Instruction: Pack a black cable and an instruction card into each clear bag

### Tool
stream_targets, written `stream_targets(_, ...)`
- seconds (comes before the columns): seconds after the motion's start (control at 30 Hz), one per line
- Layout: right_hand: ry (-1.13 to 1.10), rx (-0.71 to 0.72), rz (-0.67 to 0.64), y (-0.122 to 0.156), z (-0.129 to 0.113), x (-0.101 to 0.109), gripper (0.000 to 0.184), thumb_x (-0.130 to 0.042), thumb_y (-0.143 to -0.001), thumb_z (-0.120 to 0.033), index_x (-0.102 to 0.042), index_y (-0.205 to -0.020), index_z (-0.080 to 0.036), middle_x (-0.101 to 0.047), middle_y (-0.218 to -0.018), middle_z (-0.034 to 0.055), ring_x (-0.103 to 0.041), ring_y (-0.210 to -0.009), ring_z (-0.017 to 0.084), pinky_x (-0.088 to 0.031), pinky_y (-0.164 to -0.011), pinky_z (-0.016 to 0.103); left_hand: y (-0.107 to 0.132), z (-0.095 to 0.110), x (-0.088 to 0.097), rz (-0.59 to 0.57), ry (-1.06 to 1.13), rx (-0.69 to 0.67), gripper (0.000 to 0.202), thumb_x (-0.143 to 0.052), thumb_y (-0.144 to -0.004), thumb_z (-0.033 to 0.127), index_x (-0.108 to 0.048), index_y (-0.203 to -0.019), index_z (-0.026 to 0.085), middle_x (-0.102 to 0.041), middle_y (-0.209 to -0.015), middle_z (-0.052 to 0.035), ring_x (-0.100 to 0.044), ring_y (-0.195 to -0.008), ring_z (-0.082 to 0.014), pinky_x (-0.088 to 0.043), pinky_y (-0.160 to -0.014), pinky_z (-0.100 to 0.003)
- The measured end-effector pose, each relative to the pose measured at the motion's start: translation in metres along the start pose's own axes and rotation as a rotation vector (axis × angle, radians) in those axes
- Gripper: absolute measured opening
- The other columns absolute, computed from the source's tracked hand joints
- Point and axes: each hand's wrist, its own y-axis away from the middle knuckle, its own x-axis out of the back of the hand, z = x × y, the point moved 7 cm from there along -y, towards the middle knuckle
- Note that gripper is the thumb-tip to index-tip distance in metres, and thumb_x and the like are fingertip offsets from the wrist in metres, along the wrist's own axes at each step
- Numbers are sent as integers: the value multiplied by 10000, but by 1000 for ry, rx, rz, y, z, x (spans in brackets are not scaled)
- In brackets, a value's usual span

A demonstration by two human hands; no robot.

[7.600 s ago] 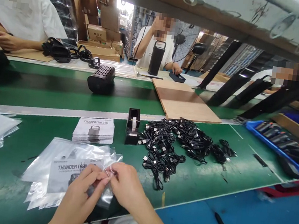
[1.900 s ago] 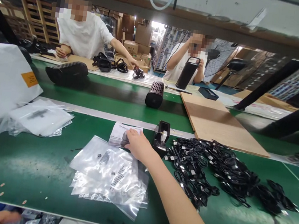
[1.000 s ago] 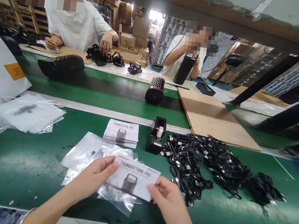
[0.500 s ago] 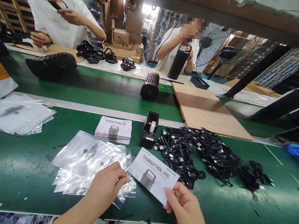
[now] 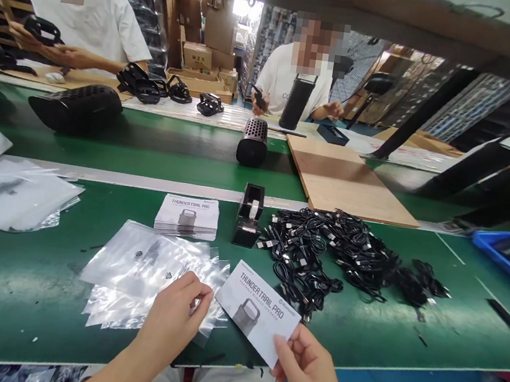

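Between the thumb and fingers of my right hand (image 5: 307, 367) is a printed leaflet (image 5: 261, 317) reading "Thunder Trail Pro", tilted, its picture side up. My left hand (image 5: 181, 306) is closed in a pinch over the right side of a pile of clear plastic bags (image 5: 133, 262); what its fingertips hold, if anything, is hidden. The leaflet's left corner lies close to those fingertips. Behind the bags sits a stack of matching leaflets (image 5: 187, 216). A black tape dispenser (image 5: 248, 215) stands to the right of that stack.
Black USB cables (image 5: 345, 253) lie heaped at right, before a wooden board (image 5: 350, 178). More bags (image 5: 14, 194) lie at left. Speakers (image 5: 252, 142) rest on the green belt (image 5: 170, 155). A blue bin (image 5: 492, 247) is far right. Two co-workers handle parts across the belt.
My view has shifted slightly. The leaflet has dipped a little in my right hand, while my left hand keeps its pinch. Across the belt, both co-workers have changed their arm positions.
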Motion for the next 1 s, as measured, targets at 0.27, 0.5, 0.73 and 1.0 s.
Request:
stream_targets(0.27,14,-202,-201,15,30,-16,318,-620,-677,-426,-549,-787,-137,-515,-403,-46,-437,-327,72,-358,-346,173,7,7,-1,52,-1,-101,196,-395,-864,242,-543,-742,200,-524,-730,-8,-526,-629,-143,-427,-582,-265)
stream_targets(0.5,-45,-206,-363,10,14,-38,375,-581,-694,-505,-487,-630,-149,-541,-455,-24,-481,-346,68,-383,-357,165,18,20,-6,7,102,-216,170,-396,-872,199,-542,-786,191,-517,-781,-26,-539,-713,-153,-432,-636,-262)
stream_targets(0.73,405,190,-366,-17,-34,-92,159,-536,-768,-268,-586,-657,-166,-594,-566,-8,-574,-542,129,-391,-491,202,16,24,-3,-153,312,-120,207,-405,-876,270,-564,-750,223,-497,-725,6,-507,-638,-133,-415,-589,-238)
stream_targets(1.0,1226,276,324,-31,-65,-9,222,-585,-777,-313,-548,-942,-169,-563,-903,116,-592,-761,266,-398,-494,282,3,4,0,-56,332,63,230,-425,-848,336,-520,-677,215,-492,-679,16,-494,-594,-141,-402,-568,-251)
